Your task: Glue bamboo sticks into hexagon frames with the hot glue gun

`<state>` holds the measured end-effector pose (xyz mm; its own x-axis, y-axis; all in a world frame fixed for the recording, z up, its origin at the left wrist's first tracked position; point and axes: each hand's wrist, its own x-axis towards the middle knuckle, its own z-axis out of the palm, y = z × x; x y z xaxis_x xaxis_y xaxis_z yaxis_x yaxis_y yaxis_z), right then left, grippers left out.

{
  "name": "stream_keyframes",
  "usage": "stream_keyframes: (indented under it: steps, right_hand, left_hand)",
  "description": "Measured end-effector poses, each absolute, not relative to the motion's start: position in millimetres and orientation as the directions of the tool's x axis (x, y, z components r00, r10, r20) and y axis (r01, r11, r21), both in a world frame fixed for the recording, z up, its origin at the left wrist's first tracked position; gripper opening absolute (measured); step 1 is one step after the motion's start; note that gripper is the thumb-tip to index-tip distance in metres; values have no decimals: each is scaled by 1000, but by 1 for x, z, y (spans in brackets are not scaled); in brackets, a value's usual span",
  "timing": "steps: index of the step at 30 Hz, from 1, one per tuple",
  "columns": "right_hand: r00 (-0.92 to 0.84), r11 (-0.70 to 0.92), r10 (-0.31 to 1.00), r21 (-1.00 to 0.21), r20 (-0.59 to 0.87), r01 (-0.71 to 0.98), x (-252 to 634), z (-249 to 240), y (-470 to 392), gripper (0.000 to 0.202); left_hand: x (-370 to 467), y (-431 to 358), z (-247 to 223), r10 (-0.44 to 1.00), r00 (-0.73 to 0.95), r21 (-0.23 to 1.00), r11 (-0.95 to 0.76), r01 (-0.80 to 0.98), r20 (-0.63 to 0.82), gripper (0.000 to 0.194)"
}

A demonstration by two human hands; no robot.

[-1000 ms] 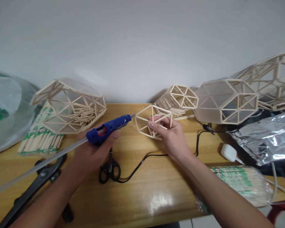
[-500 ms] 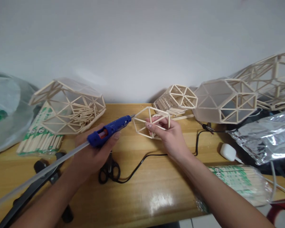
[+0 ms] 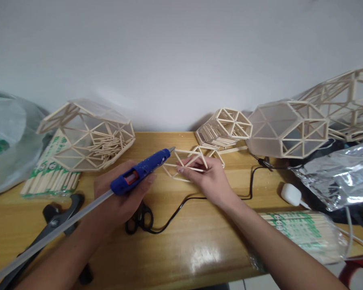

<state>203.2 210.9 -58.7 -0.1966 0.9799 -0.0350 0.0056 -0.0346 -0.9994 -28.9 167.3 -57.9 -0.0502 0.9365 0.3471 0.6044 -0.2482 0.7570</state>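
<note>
My left hand (image 3: 116,203) is closed around a blue hot glue gun (image 3: 148,166), its nozzle aimed up and to the right. A long, pale glue stick (image 3: 60,227) runs out of the gun's back end. Between the thumb and fingers of my right hand (image 3: 213,179) is a small frame of thin wooden sticks (image 3: 202,158), tilted so its crossed sticks are seen at a slant. The nozzle tip is close to the frame's left corner; I cannot tell if they touch. My right fingers hide part of the frame.
Behind stand a stick-filled hexagonal holder (image 3: 226,127), a paper-covered frame with loose sticks (image 3: 90,133) and another covered frame (image 3: 287,129). Black scissors (image 3: 147,219), a cord (image 3: 181,203), a black-handled tool (image 3: 53,223), packed chopsticks (image 3: 305,231) and a white charger (image 3: 291,194) lie around.
The stick frame has tipped from nearly facing me to a flatter slant, and my right hand has shifted slightly left and down. The glue gun has moved slightly right.
</note>
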Motion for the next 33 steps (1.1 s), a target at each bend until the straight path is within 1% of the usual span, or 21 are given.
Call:
stream_keyframes:
  steps: [3,7,11,13,18,23,33]
  right_hand:
    - [-220,-28,975,-1000,-26,-3,202,-60,210,31]
    - [-233,-9,973,-1000,-10,3,201,-62,209,30]
    - [-232,-7,973,-1000,-13,26,200,-63,207,33]
    - [-224,-3,974,-999,-13,41,199,-63,206,34]
    - [-228,16,974,-999,8,31,199,-64,205,35]
    - [-213,17,977,-999,7,44,200,-66,207,39]
    - [-192,15,981,-998,3,64,202,-66,208,27]
  left_hand:
    - [-25,167,-51,913,36,709,-339,619,405,13]
    - [-22,166,-45,921,87,711,-352,609,381,15]
    - [-24,168,-47,869,189,668,-476,572,458,10]
    - [-25,168,-47,855,225,659,-506,557,468,7]
    - [-23,164,-45,892,189,689,-439,577,410,8]
    - [-22,164,-46,820,269,609,-560,561,506,5]
    - [-20,159,-41,857,160,619,-471,628,489,8]
